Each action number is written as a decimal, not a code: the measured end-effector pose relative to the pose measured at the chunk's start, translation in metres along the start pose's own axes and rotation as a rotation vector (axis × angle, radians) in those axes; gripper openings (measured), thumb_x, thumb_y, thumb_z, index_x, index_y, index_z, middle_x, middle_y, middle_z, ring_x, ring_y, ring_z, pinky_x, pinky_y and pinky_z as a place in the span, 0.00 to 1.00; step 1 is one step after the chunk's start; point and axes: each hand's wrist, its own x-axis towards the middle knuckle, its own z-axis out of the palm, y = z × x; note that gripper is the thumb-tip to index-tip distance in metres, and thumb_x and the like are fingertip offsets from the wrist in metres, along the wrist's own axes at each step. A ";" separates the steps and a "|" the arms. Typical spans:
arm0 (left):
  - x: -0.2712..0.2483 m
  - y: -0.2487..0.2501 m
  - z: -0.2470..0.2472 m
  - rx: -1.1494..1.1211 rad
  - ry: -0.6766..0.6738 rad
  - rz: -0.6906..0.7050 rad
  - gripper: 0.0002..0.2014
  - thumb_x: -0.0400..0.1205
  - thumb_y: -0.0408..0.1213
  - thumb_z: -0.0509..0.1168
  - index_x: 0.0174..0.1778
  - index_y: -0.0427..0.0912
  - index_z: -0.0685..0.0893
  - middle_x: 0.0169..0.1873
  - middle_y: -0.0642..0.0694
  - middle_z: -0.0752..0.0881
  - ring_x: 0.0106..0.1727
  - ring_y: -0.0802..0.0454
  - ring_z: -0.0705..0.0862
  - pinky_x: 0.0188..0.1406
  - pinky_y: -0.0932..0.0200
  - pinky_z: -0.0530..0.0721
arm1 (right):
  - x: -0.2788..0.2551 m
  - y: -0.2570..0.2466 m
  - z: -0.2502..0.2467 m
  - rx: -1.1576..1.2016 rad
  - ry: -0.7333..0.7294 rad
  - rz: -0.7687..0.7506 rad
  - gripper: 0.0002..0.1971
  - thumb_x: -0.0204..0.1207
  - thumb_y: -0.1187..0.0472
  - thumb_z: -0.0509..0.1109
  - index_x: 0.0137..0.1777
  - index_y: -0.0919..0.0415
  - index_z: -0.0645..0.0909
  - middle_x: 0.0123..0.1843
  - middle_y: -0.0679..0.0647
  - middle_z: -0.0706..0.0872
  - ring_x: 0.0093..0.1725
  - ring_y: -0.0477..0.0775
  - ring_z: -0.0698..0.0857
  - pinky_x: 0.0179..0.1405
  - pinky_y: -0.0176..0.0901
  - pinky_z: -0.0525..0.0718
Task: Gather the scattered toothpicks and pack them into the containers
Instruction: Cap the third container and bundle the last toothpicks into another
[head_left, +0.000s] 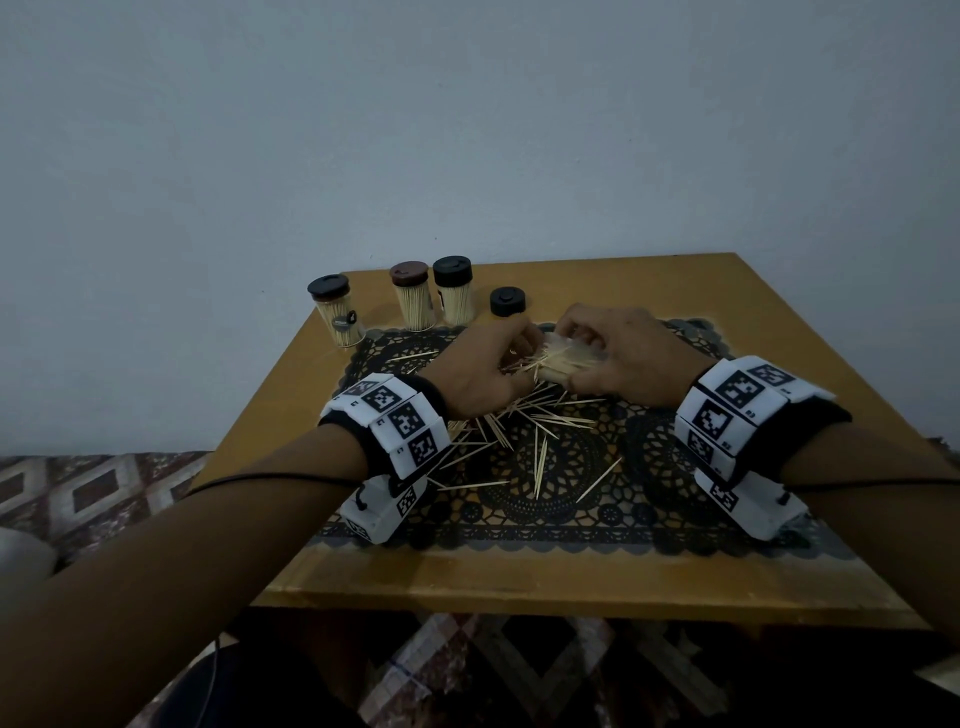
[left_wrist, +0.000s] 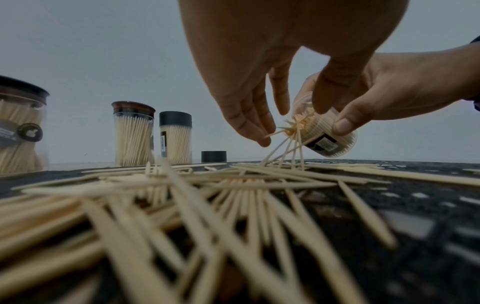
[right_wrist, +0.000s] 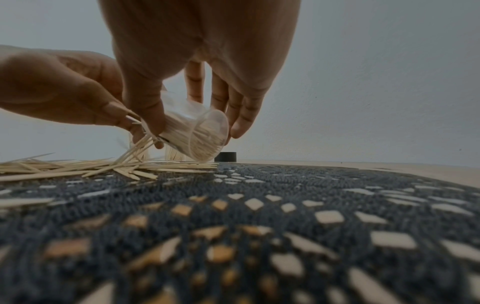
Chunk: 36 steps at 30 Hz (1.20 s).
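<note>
My right hand (head_left: 618, 353) grips a clear toothpick container (left_wrist: 323, 134) around its wall and holds it tilted above the mat, mouth pointing left and down. It is packed with toothpicks, and several stick out of the mouth down to the pile. My left hand (head_left: 485, 366) is at that mouth, its fingertips (left_wrist: 259, 133) pinching a few toothpicks (right_wrist: 135, 121). Many loose toothpicks (head_left: 524, 431) lie scattered on the black lace mat (head_left: 649, 467), mostly under and in front of my left hand. The container (right_wrist: 200, 135) shows its clear base in the right wrist view.
Three capped, filled containers stand at the back left of the wooden table (head_left: 467, 582): one black-lidded (head_left: 336, 312), one brown-lidded (head_left: 413, 296), one black-lidded (head_left: 454, 291). A loose black lid (head_left: 508, 301) sits beside them. A wall is behind the table; patterned floor lies around it.
</note>
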 end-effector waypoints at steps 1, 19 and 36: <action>0.000 0.000 0.000 0.007 0.030 0.007 0.16 0.78 0.35 0.70 0.60 0.39 0.79 0.54 0.42 0.83 0.52 0.49 0.82 0.50 0.56 0.82 | 0.000 0.000 0.000 0.000 -0.001 0.006 0.22 0.66 0.57 0.81 0.60 0.56 0.80 0.51 0.53 0.85 0.46 0.53 0.84 0.43 0.47 0.86; 0.000 0.002 -0.002 0.066 0.047 0.073 0.11 0.77 0.42 0.73 0.47 0.39 0.82 0.36 0.52 0.80 0.35 0.58 0.78 0.33 0.67 0.74 | -0.001 -0.002 0.000 -0.004 0.020 0.011 0.22 0.66 0.58 0.82 0.59 0.58 0.81 0.49 0.54 0.86 0.43 0.54 0.84 0.41 0.48 0.84; 0.002 0.000 -0.003 0.105 0.094 0.068 0.11 0.83 0.27 0.62 0.52 0.38 0.89 0.45 0.45 0.89 0.42 0.54 0.83 0.45 0.58 0.83 | 0.000 -0.002 -0.001 0.002 0.006 -0.003 0.22 0.65 0.58 0.82 0.59 0.57 0.81 0.49 0.52 0.85 0.45 0.52 0.84 0.43 0.45 0.84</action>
